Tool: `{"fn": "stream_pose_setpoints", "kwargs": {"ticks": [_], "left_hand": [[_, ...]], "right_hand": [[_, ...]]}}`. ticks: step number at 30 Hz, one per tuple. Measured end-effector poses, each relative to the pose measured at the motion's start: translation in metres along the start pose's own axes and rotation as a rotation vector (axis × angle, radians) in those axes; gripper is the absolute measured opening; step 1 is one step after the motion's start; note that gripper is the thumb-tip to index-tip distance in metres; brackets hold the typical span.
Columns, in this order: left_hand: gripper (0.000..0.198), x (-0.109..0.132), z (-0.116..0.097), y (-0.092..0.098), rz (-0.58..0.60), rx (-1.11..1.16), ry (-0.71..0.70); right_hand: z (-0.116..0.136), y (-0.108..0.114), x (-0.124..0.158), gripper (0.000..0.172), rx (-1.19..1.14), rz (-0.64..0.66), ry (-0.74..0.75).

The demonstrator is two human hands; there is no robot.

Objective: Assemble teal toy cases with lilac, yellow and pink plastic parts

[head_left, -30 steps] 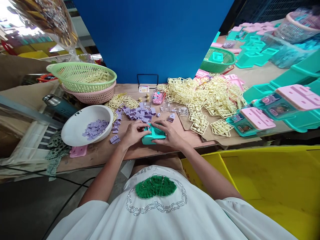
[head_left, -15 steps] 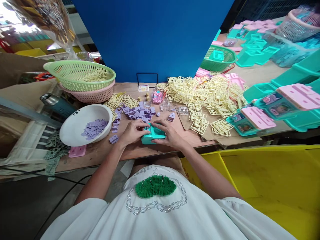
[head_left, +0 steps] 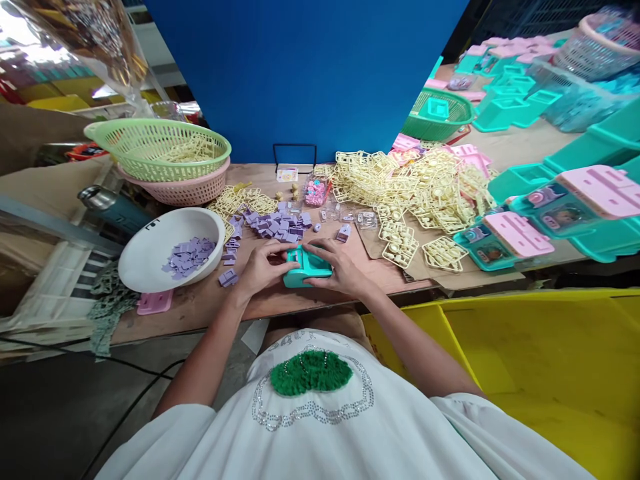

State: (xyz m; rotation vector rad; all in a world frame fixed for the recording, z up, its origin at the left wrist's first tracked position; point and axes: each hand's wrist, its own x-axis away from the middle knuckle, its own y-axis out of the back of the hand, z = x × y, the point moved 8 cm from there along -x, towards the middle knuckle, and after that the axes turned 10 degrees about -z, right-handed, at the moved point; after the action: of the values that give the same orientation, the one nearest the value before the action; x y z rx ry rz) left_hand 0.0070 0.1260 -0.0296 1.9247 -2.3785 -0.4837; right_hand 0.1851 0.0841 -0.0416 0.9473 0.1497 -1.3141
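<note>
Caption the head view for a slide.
Left hand and right hand grip a teal part near purple pieces, yellow sprues.

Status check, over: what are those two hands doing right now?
Left hand and right hand both hold the teal box on the table. Purple pieces heaped just beyond. Nothing in the way.

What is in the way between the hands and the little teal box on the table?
Nothing visible. The left hand and the right hand both grip the teal box, one on each side.
</note>
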Motion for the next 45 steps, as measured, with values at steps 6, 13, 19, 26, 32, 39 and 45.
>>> {"fn": "stream_pose_setpoints", "kwargs": {"ticks": [6, 13, 19, 26, 32, 39, 45], "left_hand": [[0.029, -0.007, -0.004, -0.005, 0.08, -0.058, -0.044], [0.023, -0.01, -0.012, -0.005, 0.162, -0.073, -0.088], [0.027, -0.009, -0.004, -0.007, 0.148, -0.057, -0.039], [0.04, 0.003, 0.003, 0.002, 0.04, 0.065, 0.037], [0.04, 0.01, 0.004, 0.003, -0.046, 0.067, 0.02], [0.038, 0.009, 0.001, 0.017, -0.123, 0.053, 0.007], [0.038, 0.013, 0.003, 0.029, -0.277, 0.073, -0.016]], "right_hand": [[0.0, -0.001, 0.0, 0.077, 0.012, 0.004, -0.001], [-0.002, -0.001, 0.0, 0.079, 0.014, 0.006, 0.009], [-0.001, -0.001, 0.0, 0.079, 0.009, 0.011, -0.002], [-0.004, -0.003, 0.003, 0.082, -0.012, -0.013, 0.007], [-0.004, -0.007, 0.003, 0.08, -0.007, 0.001, -0.024], [-0.017, 0.035, 0.005, 0.068, 0.088, -0.161, -0.071], [-0.089, 0.074, -0.007, 0.033, 0.412, -0.201, -0.228]]}}
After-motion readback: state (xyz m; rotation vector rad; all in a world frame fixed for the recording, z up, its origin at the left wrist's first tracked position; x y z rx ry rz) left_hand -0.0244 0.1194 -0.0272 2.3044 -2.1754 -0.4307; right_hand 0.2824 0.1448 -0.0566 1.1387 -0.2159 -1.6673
